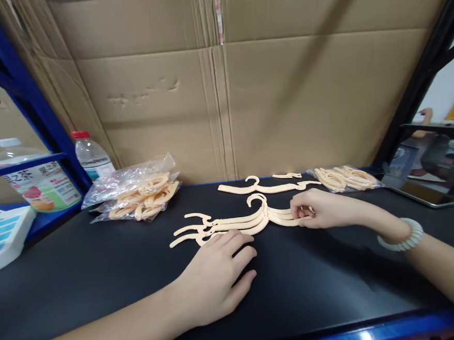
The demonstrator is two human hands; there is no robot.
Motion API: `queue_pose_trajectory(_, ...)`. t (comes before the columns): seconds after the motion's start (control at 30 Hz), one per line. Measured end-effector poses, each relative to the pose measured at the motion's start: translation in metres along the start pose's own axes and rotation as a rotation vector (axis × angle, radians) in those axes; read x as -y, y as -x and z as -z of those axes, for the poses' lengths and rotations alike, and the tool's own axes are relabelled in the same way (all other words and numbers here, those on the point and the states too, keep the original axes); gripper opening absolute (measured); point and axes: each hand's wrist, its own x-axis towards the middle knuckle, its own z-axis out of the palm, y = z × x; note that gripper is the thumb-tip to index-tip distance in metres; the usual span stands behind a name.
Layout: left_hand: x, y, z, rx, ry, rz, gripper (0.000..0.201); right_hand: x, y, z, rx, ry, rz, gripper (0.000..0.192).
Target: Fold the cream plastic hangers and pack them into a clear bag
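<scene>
A stack of cream plastic hangers (234, 222) lies on the black table top (102, 272), hooks pointing away from me. My right hand (319, 209) pinches the right end of the stack with thumb and fingers; a pale bead bracelet (402, 235) circles that wrist. My left hand (219, 274) rests palm down on the table, fingertips touching the stack's left arms. One more single hanger (267, 187) lies flat just behind the stack.
A clear bag of cream hangers (139, 194) sits at back left, another bag (344, 178) at back right. Two water bottles (92, 156) stand left by a blue shelf post (31, 101). Cardboard wall (221, 87) behind. A tablet (423, 190) lies right.
</scene>
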Motion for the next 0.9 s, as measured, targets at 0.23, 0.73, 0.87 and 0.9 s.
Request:
queue_pose_trajectory(0.23, 0.001, -0.0011, -0.0002, 0.011, 0.004, 0.013, 0.024, -0.0053, 0.0004, -0.0019, -0.005, -0.047, 0.015, 0.005)
queue_pose_trajectory(0.73, 0.0012, -0.0023, -0.0004, 0.011, 0.045, 0.03, 0.026, -0.0035, -0.0023, -0.0035, -0.051, 0.002, 0.007, 0.008)
queue_pose_trajectory(0.87, 0.002, -0.0019, -0.0012, -0.014, 0.042, 0.021, 0.025, -0.006, -0.0015, -0.003, -0.048, -0.008, 0.007, 0.007)
queue_pose_trajectory(0.9, 0.0024, -0.0015, -0.0016, -0.02, 0.047, 0.013, 0.025, -0.0064, -0.0015, -0.0022, -0.055, -0.011, 0.008, 0.006)
